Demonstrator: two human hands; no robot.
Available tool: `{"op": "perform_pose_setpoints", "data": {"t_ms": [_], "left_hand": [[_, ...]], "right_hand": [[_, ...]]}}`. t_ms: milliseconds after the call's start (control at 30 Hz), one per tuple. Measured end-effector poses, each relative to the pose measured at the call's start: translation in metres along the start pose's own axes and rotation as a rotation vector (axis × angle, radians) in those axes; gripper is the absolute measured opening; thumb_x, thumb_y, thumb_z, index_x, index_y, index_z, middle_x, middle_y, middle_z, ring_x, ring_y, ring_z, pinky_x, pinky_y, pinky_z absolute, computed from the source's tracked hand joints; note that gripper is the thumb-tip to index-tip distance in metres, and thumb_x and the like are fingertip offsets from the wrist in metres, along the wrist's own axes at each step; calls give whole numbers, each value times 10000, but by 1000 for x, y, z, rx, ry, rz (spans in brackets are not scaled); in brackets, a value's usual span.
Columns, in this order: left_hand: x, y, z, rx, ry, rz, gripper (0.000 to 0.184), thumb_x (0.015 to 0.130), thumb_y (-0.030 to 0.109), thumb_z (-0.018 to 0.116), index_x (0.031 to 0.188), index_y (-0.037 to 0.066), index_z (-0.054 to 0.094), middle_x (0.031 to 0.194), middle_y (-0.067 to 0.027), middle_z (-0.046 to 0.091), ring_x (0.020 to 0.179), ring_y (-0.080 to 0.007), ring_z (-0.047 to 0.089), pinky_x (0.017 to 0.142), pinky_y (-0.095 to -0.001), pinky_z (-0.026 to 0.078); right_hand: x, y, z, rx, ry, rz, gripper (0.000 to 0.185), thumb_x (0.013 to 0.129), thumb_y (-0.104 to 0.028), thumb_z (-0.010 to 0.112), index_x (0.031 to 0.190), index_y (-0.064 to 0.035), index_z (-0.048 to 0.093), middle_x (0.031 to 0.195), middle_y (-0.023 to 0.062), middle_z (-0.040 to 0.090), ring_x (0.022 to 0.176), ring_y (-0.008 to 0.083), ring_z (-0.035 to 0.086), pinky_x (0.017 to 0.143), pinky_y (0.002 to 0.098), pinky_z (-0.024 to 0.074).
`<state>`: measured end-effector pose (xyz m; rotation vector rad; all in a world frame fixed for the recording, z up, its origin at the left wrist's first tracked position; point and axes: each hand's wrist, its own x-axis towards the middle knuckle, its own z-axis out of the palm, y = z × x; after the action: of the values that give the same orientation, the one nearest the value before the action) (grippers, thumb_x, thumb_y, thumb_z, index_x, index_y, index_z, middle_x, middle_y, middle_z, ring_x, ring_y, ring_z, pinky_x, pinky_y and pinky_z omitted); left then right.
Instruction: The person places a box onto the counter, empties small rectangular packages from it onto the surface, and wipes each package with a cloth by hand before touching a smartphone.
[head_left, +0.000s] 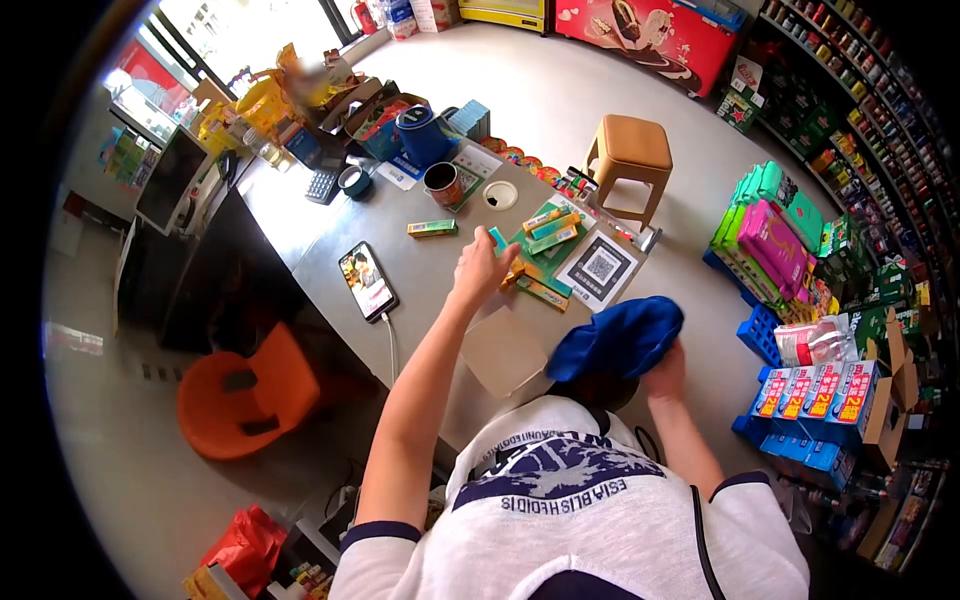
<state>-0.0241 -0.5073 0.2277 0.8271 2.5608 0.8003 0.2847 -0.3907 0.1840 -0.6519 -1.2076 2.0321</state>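
My left hand [481, 268] is over the grey counter, thumb and fingers closed around a small teal box [498, 239]. Just beyond it, several slim yellow-green boxes [553, 232] lie on a green sheet. More boxes, orange and yellow [542, 292], are below my fingers, and one green box [432, 228] lies apart to the left. My right hand [664, 374] grips the edge of a bunched blue cloth item [620, 338] near my chest; part of that hand is behind the fabric. An open cardboard flap [505, 352] sits between my arms.
On the counter [330, 235] are a phone [367, 281] with a cable, an open tin [443, 185], a round lid [500, 195], a blue container [421, 137] and a QR-code card [597, 270]. A stool [632, 145] stands beyond; an orange chair [250, 395] is at left.
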Motion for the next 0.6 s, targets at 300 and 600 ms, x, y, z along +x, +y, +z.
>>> {"op": "perform_pose_setpoints", "data": {"t_ms": [300, 600], "left_hand": [[14, 2, 20, -28, 53, -203, 537, 709, 242, 682, 1084, -5, 388, 988, -247, 625, 920, -398, 624, 815, -440, 507], [-85, 40, -33, -1289, -359, -4, 320, 932, 143, 547, 1210, 61, 410, 910, -80, 596, 669, -174, 641, 569, -237, 520]], "right_hand": [[-19, -32, 38, -30, -140, -78, 233, 864, -195, 550, 1007, -11, 540, 906, 82, 586, 821, 212, 565, 824, 347, 473], [11, -92, 113, -428, -378, -594, 158, 697, -152, 700, 740, -33, 605, 774, 127, 601, 740, 288, 586, 704, 339, 459]]}}
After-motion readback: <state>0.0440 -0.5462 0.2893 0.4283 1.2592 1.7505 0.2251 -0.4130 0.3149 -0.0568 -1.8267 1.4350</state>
